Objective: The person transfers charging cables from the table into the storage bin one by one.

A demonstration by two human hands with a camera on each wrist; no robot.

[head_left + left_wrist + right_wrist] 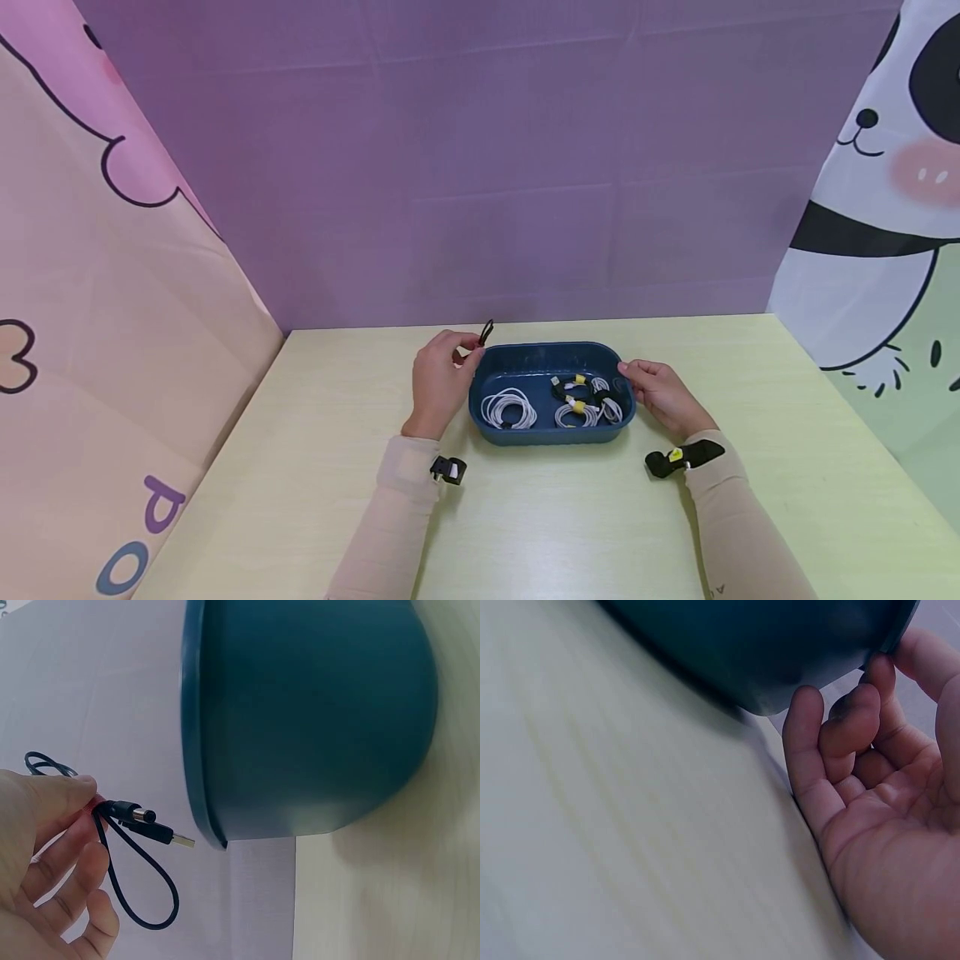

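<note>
Between thumb and forefinger, my left hand (442,379) pinches a coiled black USB cable (166,889) by its red tie (96,802). A USB plug and a round barrel plug stick out from the bundle, seen in the left wrist view. This hand is beside the left end of a dark blue plastic bin (551,435). My right hand (660,392) grips the bin's right rim with thumb and fingers. Inside the bin, a coiled white cable (489,408) lies at the left, and several bundled white and black cables (606,408) with yellow tags lie at the right.
The bin stands on a pale wooden table (555,533). Behind it rises a purple cloth backdrop (510,183), with printed cartoon panels at left and right. A small black camera (448,470) is strapped to the left wrist, another (682,458) to the right.
</note>
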